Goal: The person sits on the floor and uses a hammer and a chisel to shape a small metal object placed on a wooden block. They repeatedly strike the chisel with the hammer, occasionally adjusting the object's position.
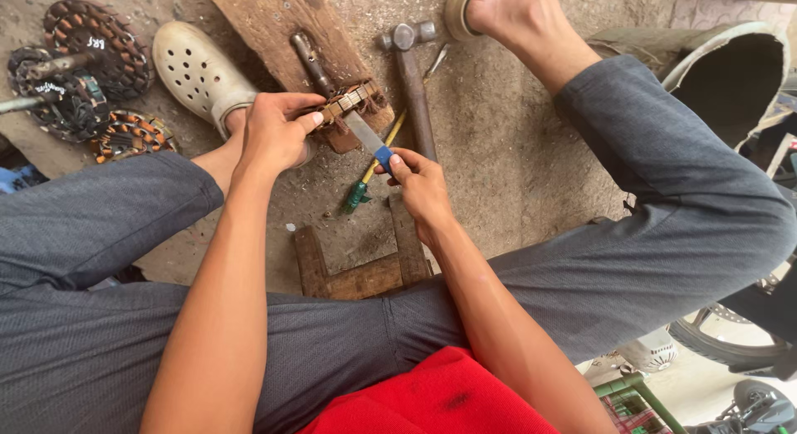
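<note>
My left hand (276, 133) presses a small ring-shaped motor winding core (346, 100) against a wooden plank (282, 27) on the ground. My right hand (419, 185) grips the blue-taped end of a flat metal blade (369, 139) whose tip reaches the core. A hammer (411, 85) with a brown handle lies just right of the plank. A yellow and green screwdriver (369, 172) lies under the blade. A brown-handled tool (311, 62) rests on the plank.
Several copper-wound stator cores (91, 68) lie at the top left beside a cream clog (199, 68). A low wooden stool (357, 264) sits between my grey-trousered legs. A dark sack (730, 77) stands at the right; a wheel (730, 334) is at the lower right.
</note>
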